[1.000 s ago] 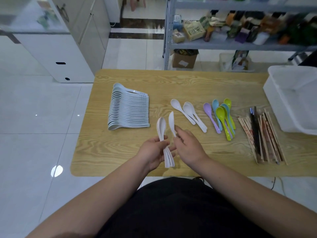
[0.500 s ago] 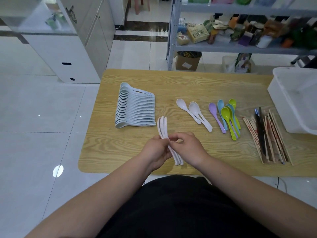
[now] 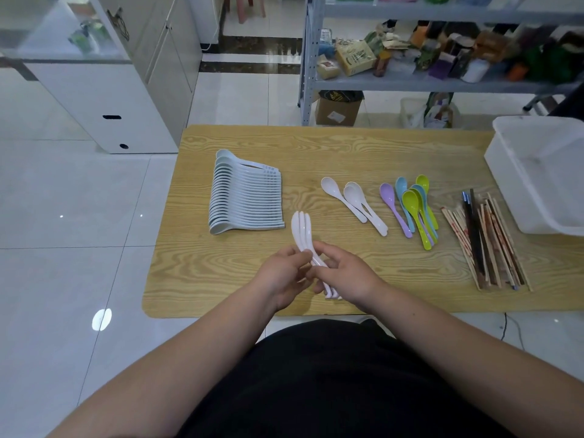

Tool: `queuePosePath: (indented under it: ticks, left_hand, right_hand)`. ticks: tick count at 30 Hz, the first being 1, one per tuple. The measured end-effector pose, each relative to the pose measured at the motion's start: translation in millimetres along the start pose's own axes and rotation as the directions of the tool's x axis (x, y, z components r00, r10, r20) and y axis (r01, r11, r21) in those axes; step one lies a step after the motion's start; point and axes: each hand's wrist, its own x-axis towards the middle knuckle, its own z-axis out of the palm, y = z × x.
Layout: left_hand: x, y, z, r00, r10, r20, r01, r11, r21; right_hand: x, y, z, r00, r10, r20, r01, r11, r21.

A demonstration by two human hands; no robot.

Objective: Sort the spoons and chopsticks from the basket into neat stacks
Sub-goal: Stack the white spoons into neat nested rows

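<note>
Your left hand [image 3: 281,276] and right hand [image 3: 344,276] meet over the near edge of the table [image 3: 316,147], and both grip one bundle [image 3: 301,230] of nested white spoons. Your left fingers curl round the handles from the left, and your right thumb and fingers pinch them from the right. Three bowl edges stick out on the far side of your hands, leaning a little left, and the handle ends poke out near your right palm. You cannot tell from here whether those ends touch the table. Just far and left of the bundle lies the stack [image 3: 246,197], a long row of pale blue spoons nested on their sides, bowls left and handles right. At mid-table a white pair [image 3: 354,200] lies bowls far-left, handles running near-right and overlapping. Right of them the coloured spoons [image 3: 414,207], purple, blue and green, overlap in a loose fan with bowls far and handles near. Further right the chopsticks [image 3: 486,241] lie side by side, running far to near, mostly wooden with a few dark ones among them. The white basket [image 3: 537,172] sits at the table's far right corner, just beside the chopsticks. Beyond the table stands a metal shelf [image 3: 410,83] full of packets, with a cardboard box [image 3: 339,109] on the floor under it, and a white cabinet [image 3: 104,99] at far left.
</note>
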Motion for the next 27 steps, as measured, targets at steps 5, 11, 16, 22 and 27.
queuePosePath:
  ticks: [5,11,16,22,27]
  left_hand:
    - [1,21,-10,0.994,0.105,0.021,-0.104,0.992,-0.067]
    - [3,40,-13,0.979,0.193,-0.059,-0.196,0.979,-0.058]
    - [7,39,-18,0.967,0.220,-0.129,-0.242,0.951,-0.194]
    - [11,34,6,0.982,0.146,-0.116,-0.168,0.963,-0.209]
    - [26,46,9,0.994,0.083,-0.072,-0.084,0.996,-0.005]
  right_hand:
    - [-2,2,-5,0.998,0.040,0.049,-0.044,0.997,0.069]
    - [-9,-3,-1,0.991,0.051,0.122,-0.063,0.994,0.094]
    - [-9,3,-9,0.959,0.224,0.175,-0.272,0.898,0.346]
    - [-7,12,-15,0.940,0.282,0.192,-0.319,0.925,0.206]
    - [1,14,-43,0.981,0.190,0.041,-0.180,0.969,-0.169]
